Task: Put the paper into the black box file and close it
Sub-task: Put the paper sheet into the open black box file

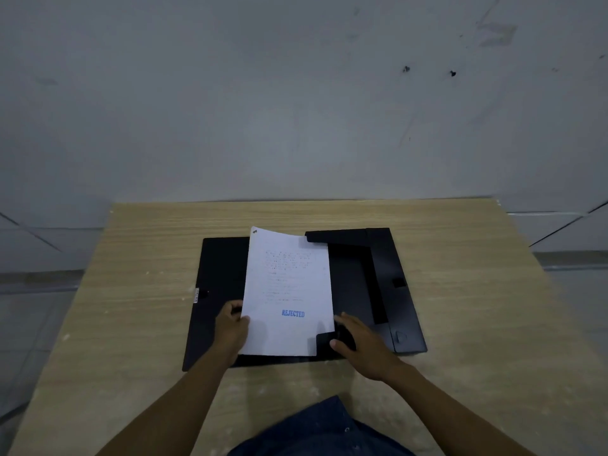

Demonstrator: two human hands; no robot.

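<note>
The black box file [391,278] lies open and flat on the wooden table [138,291], its lid spread to the left and its tray with side flaps to the right. A white stapled paper [286,291] with printed text and a blue "REJECTED" stamp lies over the middle of the file, its top edge curling up. My left hand [230,327] grips the paper's lower left edge. My right hand [358,343] rests on the file's near bottom flap, which overlaps the paper's lower right corner, fingers spread.
The table stands against a grey wall [296,93]. Tiled floor [36,251] shows past the table's left and right edges. My dark blue clothing [316,432] is at the near edge.
</note>
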